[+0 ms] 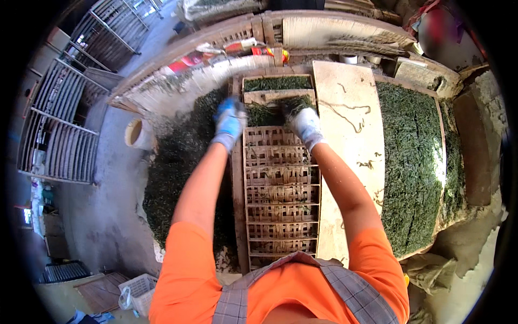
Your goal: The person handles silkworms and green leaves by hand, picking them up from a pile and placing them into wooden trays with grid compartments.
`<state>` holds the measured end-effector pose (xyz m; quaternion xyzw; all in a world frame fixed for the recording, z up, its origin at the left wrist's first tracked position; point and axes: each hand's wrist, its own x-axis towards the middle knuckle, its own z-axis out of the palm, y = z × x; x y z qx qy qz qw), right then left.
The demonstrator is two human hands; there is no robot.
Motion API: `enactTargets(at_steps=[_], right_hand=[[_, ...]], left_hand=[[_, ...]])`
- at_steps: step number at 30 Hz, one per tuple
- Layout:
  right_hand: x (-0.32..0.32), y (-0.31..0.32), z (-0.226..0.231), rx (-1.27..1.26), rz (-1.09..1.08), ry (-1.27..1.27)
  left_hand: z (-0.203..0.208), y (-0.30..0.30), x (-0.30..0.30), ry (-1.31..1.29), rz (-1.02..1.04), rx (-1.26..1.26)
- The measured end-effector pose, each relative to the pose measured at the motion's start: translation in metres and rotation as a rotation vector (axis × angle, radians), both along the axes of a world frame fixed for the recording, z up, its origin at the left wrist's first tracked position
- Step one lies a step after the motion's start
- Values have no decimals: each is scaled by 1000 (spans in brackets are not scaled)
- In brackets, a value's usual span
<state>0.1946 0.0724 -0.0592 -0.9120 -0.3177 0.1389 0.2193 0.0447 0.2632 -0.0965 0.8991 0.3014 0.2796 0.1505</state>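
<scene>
My left hand [230, 120], in a blue and white glove, is over the left rail of a long wooden frame [239, 178]. Motion smears its fingers. At the frame's right side, my right hand [306, 124], gloved in white with dark fingertips, touches dark green leafy strands [264, 114] that fill a section between the hands. Its fingers are partly hidden among them. A wooden crossbar [278, 97] separates this section from another filled one [278, 83] beyond. Nearer me, the frame shows a woven slatted lattice [281, 183] with a few green scraps on it.
A loose green heap [183, 178] lies left of the frame. To the right are a pale board [348, 162] with stray strands and a wide bed of packed greens [410, 167]. A white bucket [139, 134], slatted racks [59, 121] and a white plastic basket [141, 291] stand leftward.
</scene>
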Motion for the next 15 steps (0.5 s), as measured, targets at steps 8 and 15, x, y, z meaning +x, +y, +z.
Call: enactTargets(at_steps=[8,15], right_hand=[[37,-79,-25,267,-367,-70],[135,-141,45,-18,-486,472]], left_hand=[[11,-61,6,269,145,88],[30,-59,0,273,110,-28]])
